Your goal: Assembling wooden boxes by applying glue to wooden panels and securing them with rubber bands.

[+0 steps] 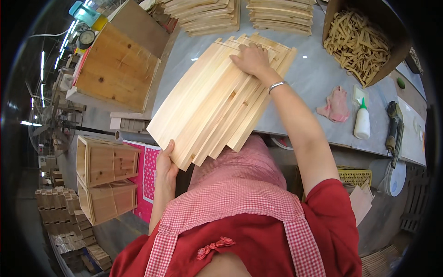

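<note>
A fanned stack of pale wooden panels (194,99) lies at a slant over the near edge of the grey table (295,108), its near end sticking out toward my lap. Each panel is stepped sideways from the one above. My left hand (167,164) grips the near left corner of the top panel, thumb on top and fingers partly hidden beneath. At the far end, my right hand (253,59) lies over the panels with its fingers bent at their far edge. A silver bangle (278,86) circles the right wrist.
Two panel stacks (207,17) (280,15) stand at the far edge. On the right are a carton (382,69) of tan strips, a pink cloth (336,106), a white glue bottle (362,123) and a dark hand tool (393,129). Wooden boxes (110,161) stand at left.
</note>
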The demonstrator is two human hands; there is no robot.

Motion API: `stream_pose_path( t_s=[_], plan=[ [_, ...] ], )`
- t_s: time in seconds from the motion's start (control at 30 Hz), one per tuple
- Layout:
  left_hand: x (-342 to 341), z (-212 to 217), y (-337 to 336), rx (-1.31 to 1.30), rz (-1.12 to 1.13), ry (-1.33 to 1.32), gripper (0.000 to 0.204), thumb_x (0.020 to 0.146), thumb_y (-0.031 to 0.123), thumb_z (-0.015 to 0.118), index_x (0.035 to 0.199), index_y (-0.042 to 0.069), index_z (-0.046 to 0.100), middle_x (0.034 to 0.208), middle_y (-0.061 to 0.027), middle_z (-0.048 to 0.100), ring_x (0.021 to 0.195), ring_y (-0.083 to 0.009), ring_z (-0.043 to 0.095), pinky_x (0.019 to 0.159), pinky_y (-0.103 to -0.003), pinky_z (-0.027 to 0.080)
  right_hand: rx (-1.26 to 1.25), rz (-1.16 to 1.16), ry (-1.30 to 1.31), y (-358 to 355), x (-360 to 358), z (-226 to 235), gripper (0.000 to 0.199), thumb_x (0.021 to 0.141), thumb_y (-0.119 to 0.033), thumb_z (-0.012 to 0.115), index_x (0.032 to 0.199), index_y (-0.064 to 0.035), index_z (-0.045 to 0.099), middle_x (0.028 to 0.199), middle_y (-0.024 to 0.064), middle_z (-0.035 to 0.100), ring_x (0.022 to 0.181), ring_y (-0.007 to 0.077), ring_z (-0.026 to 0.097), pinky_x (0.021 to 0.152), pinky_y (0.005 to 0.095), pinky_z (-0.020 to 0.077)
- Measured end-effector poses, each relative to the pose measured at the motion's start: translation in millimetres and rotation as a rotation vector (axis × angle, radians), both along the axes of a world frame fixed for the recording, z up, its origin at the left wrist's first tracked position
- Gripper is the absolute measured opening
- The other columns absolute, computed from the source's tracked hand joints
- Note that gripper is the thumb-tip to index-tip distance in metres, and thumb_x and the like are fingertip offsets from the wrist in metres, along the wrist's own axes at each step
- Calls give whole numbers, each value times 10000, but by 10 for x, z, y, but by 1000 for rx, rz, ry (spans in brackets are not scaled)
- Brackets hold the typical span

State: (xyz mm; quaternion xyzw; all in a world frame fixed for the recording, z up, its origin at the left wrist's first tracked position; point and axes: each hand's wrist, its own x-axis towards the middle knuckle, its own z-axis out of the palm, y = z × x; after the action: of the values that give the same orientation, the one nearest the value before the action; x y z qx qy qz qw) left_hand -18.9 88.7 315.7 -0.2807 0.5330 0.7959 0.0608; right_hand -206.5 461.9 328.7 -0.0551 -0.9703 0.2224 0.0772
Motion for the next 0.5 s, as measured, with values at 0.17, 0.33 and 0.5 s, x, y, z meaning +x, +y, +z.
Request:
stream_pose_path(
  t_s=[0.17,0.33,0.5],
  plan=[
    [8,-79,-16,13,9,34,489,950,64,623,1380,-49,419,1323,-175,563,1197,-290,575,1032,-416,487,-15,-12,79,25,-70,-143,588,884,-544,575,1292,-127,647,1321,190,591,1270,371,502,1074,483,353],
    [-42,-60,-3,13,26,3,485,954,60,615,1385,-49,420,1332,-171,559,1202,-287,573,1044,-410,476,-31,0,100,86,-157,-208,636,831,-591,614,1276,-139,664,1310,144,617,1267,349,513,1065,473,367],
    [-63,-38,16,24,7,43,483,958,58,603,1391,-52,420,1351,-180,544,1215,-294,564,1051,-414,468,-70,-28,89,119,-205,-265,690,783,-622,642,1276,-139,665,1262,132,654,1225,325,556,1058,446,373]
  ],
)
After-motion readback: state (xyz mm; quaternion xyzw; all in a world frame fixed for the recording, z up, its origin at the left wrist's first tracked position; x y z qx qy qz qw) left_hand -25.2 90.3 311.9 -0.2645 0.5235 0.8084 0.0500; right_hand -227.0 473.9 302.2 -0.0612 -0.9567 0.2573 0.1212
